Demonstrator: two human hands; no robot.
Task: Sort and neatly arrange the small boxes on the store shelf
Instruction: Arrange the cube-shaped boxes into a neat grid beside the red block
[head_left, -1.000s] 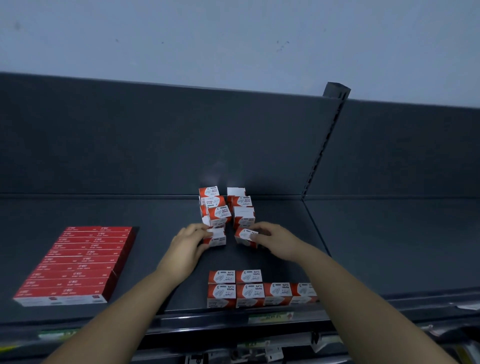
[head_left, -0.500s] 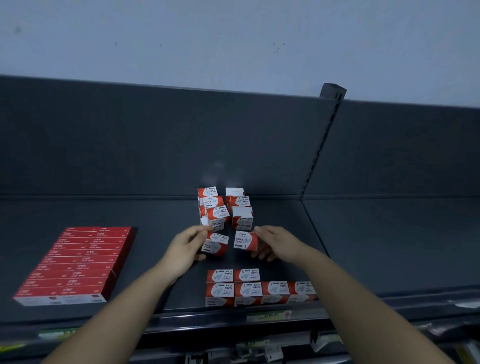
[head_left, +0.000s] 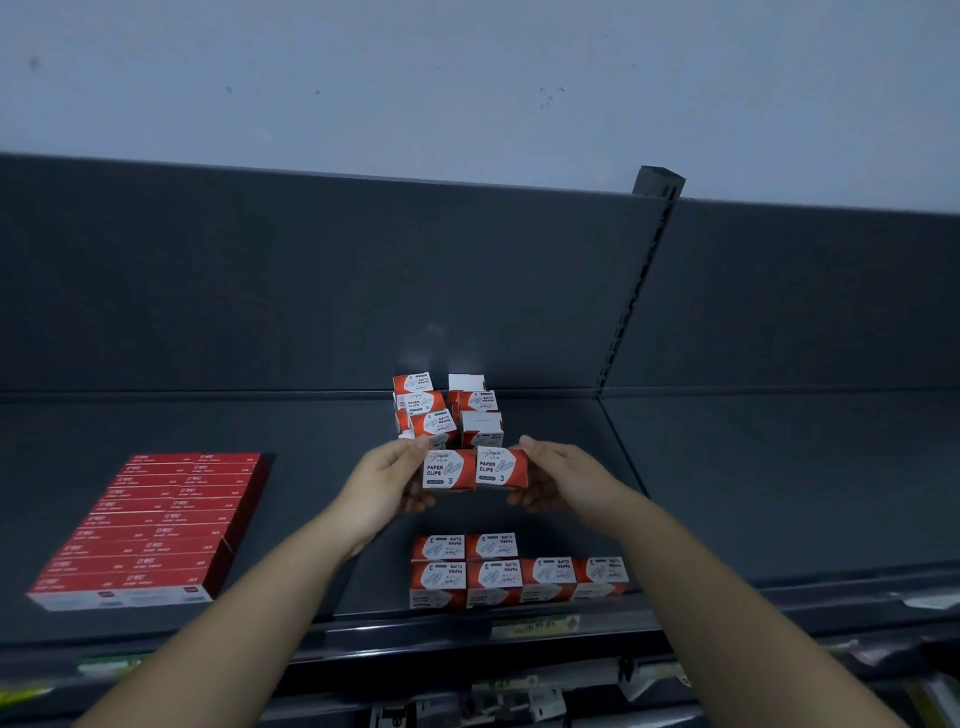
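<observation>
The dark shelf (head_left: 753, 493) carries everything. At its left lies a flat block of long red boxes (head_left: 156, 525), well apart from the work. In the middle, both forearms reach in. The left grip (head_left: 384, 483) grasps one paper-clip box (head_left: 448, 469) by its left end. The right grip (head_left: 561, 480) grasps a second box (head_left: 501, 466) by its right end. The two boxes are held side by side above the shelf, and their inner ends look to be touching.

Near the front edge stand the tidy rows (head_left: 514, 569): four boxes in front and two behind them on the left. That leaves room for two more on the right of the back row, which is likely where the held pair belongs. Behind the grips, against the back panel, is the loose pile (head_left: 447, 410), with boxes tilted and turned different ways.

The main risks:
- **A dropped box:** each box is held at one end only, so a loose pinch could let it swing or drop onto the rows.
- **Rows pushed out:** lowering both boxes together may push the front row toward the lip of the shelf.
- **Labels the wrong way round:** the print on the held boxes faces the opposite way from the print on the rows, so they would not match if set down as they are.
- **The pile toppling:** a knuckle brushing the pile could knock it over.
</observation>
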